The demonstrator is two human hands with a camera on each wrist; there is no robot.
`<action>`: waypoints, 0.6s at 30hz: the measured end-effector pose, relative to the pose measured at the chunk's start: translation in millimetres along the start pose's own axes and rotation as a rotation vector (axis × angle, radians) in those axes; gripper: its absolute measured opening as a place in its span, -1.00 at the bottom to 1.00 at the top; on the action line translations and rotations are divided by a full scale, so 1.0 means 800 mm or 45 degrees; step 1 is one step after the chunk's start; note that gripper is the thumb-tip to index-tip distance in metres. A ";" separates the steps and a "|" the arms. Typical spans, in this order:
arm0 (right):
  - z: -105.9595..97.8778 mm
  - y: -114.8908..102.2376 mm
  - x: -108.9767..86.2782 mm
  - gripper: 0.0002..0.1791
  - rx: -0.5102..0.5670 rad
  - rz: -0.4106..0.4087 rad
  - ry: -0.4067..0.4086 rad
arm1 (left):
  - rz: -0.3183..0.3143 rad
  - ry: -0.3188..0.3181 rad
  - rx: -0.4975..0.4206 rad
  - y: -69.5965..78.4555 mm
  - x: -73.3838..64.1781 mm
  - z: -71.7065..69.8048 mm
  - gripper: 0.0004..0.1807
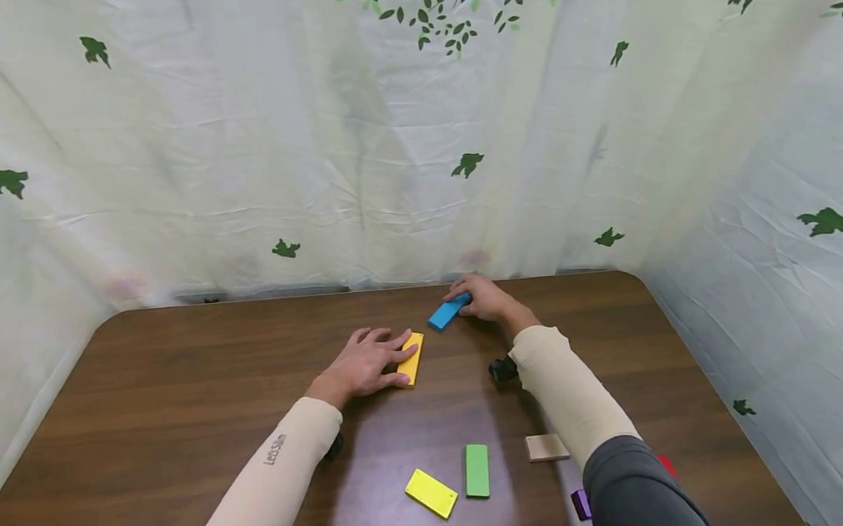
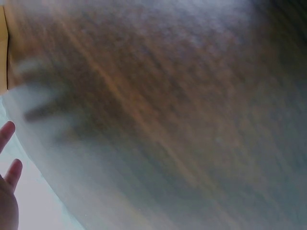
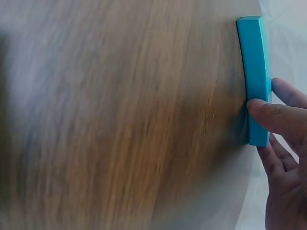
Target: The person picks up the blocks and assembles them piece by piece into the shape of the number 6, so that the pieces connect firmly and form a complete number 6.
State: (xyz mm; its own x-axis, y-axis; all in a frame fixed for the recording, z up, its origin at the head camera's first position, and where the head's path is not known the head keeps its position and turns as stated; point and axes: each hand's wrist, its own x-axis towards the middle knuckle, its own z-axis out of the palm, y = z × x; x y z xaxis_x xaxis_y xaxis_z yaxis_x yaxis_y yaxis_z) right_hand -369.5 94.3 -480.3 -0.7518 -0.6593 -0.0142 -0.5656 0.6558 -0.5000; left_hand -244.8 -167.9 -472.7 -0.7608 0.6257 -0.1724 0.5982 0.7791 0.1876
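Observation:
Near the middle of the table, my left hand [image 1: 365, 363] holds an orange-yellow block [image 1: 413, 362] with thumb and fingers; the block lies at a slant. In the left wrist view, only part of that block [image 2: 3, 52] shows at the edge, and two fingers [image 2: 10, 175] stick out clear of it. Toward the back edge, my right hand [image 1: 483, 298] pinches one end of a blue block [image 1: 447, 312]. The right wrist view has the thumb on the near face of this block [image 3: 255, 62], with fingers behind and beneath it. A small gap separates the two blocks.
Closer to me on the wooden table [image 1: 181, 443] lie a bright yellow block [image 1: 432, 493], a green block [image 1: 476, 471] and a light wooden block [image 1: 546, 447]. My right arm partly hides a purple block [image 1: 581, 505] and a red piece [image 1: 667, 465]. A leaf-patterned curtain [image 1: 231, 146] hangs behind.

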 end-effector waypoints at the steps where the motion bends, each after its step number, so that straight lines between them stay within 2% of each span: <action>1: 0.001 -0.001 0.002 -0.63 0.000 -0.007 -0.003 | -0.005 -0.003 -0.001 0.000 0.000 -0.001 -0.34; 8: 0.006 -0.010 0.012 -0.63 -0.002 0.004 -0.022 | -0.009 0.002 -0.008 -0.001 -0.004 -0.003 -0.34; 14: 0.009 -0.017 0.016 -0.63 -0.032 -0.057 -0.022 | -0.015 0.001 -0.011 0.000 -0.004 -0.003 -0.34; 18: 0.012 -0.020 0.019 -0.63 -0.026 -0.053 -0.030 | -0.004 0.003 -0.001 0.000 -0.003 -0.003 -0.34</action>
State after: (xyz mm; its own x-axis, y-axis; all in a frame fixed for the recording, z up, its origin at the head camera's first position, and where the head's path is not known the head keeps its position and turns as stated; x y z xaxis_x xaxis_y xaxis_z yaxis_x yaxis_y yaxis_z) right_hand -368.6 70.5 -480.7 -0.7192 -0.6947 -0.0141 -0.6036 0.6347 -0.4825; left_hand -243.5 -169.4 -469.7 -0.7631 0.6233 -0.1709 0.5959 0.7809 0.1876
